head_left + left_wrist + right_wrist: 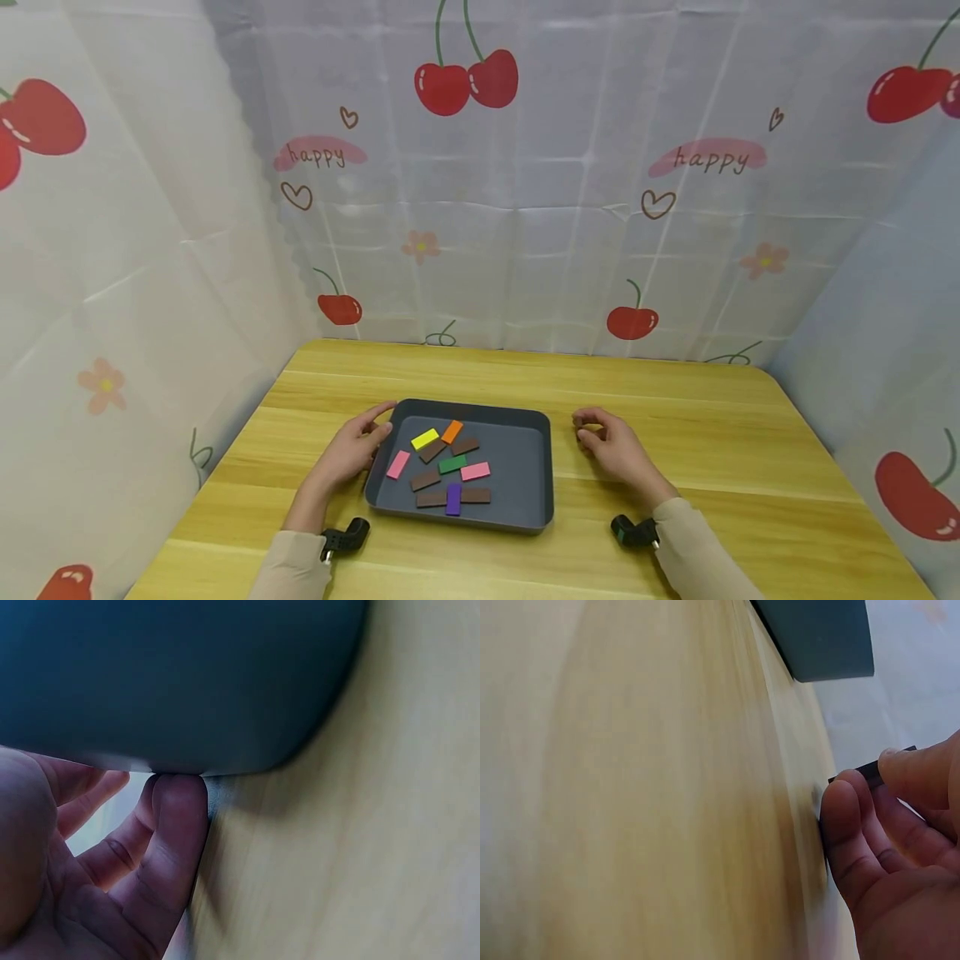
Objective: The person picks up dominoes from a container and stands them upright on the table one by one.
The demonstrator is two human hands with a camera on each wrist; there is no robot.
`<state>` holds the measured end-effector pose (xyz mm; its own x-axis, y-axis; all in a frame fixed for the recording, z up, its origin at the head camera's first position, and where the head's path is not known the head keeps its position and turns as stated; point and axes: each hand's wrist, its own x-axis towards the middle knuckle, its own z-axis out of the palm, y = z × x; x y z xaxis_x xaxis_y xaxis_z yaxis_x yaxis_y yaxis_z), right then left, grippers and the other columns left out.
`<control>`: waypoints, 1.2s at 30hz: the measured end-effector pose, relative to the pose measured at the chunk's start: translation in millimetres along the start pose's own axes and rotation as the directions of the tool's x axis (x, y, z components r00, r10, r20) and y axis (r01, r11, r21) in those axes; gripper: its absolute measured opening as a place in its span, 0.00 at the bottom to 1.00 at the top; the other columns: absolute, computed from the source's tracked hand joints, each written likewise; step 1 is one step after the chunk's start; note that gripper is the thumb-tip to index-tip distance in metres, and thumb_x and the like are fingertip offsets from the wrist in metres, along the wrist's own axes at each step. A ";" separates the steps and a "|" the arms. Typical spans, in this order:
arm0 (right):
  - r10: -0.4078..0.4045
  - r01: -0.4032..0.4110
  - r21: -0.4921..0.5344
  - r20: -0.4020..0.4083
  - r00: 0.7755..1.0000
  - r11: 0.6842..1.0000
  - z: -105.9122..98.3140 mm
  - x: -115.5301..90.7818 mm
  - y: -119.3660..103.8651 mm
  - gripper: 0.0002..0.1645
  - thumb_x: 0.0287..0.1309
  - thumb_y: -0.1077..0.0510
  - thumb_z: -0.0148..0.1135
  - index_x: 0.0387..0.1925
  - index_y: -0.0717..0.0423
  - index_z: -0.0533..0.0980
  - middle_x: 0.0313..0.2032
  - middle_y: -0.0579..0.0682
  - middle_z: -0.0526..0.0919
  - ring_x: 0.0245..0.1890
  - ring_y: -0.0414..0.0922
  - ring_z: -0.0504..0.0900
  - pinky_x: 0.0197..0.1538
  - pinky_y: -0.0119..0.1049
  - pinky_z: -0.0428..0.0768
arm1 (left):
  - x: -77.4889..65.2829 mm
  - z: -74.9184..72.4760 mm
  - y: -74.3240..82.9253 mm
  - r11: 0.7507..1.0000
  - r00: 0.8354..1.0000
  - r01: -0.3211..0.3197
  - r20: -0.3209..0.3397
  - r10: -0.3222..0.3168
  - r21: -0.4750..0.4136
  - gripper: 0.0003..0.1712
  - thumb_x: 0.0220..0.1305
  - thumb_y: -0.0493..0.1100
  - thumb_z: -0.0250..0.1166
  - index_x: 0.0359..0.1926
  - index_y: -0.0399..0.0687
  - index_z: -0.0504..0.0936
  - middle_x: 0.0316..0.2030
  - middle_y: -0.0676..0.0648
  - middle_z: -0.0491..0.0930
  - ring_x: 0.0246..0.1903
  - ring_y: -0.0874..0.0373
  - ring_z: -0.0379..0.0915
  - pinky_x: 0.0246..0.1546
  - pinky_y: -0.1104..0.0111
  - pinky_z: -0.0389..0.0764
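A dark grey rectangular tray (517, 467) lies on the table with several small flat rectangular blocks spread inside it. My left hand (352, 450) grips the tray's left side, thumb at the rim; in the left wrist view its fingertips (180, 791) press against the outer wall. To the right of the tray, low over the table, my right hand (615, 446) pinches a dark flat block (870, 774) between thumb and fingers. Inside the tray, a purple block (453, 499) stands upright in view between brown pieces, with a green block (452, 464) and a pink block (476, 472) above.
A yellow block (424, 439), an orange block (452, 432) and another pink block (398, 464) lie in the tray's left half. The wooden table (675, 392) ends at a cherry-print curtain (525, 250) behind. Black camera mounts sit at both wrists.
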<state>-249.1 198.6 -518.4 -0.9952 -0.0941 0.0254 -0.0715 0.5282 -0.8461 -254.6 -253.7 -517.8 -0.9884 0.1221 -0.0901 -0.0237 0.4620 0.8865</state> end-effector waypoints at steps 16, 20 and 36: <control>0.058 -0.058 0.117 0.001 0.998 0.991 -9.0 -7.8 11.6 0.20 0.74 0.70 0.53 0.64 0.65 0.74 0.62 0.68 0.76 0.40 0.47 0.85 0.40 0.34 0.84 | -0.1 1.5 -4.0 1.000 1.000 0.002 0.010 -0.002 -0.029 0.26 0.80 0.47 0.57 0.75 0.62 0.70 0.42 0.39 0.75 0.27 0.53 0.72 0.25 0.67 0.77; 0.070 -0.069 0.126 -0.002 0.998 0.990 -11.6 -9.5 12.8 0.21 0.74 0.70 0.52 0.65 0.65 0.73 0.62 0.69 0.76 0.40 0.46 0.84 0.40 0.34 0.84 | 0.3 1.1 -4.8 1.000 1.000 0.009 0.005 -0.008 -0.030 0.26 0.80 0.47 0.56 0.75 0.64 0.70 0.41 0.40 0.75 0.25 0.53 0.70 0.24 0.68 0.75; 0.081 -0.081 0.172 0.009 0.997 0.982 -18.5 -10.1 14.8 0.23 0.75 0.69 0.50 0.68 0.66 0.70 0.64 0.70 0.73 0.45 0.48 0.84 0.41 0.33 0.85 | 0.6 -1.2 0.0 0.999 1.000 0.020 0.008 -0.019 -0.031 0.26 0.79 0.48 0.57 0.75 0.64 0.70 0.41 0.39 0.75 0.29 0.51 0.73 0.27 0.66 0.79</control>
<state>-241.3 222.9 -521.3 -0.9971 -0.0583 -0.0480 0.0222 0.3813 -0.9242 -255.4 -254.7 -517.3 -0.9865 0.1201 -0.1109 -0.0478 0.4365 0.8985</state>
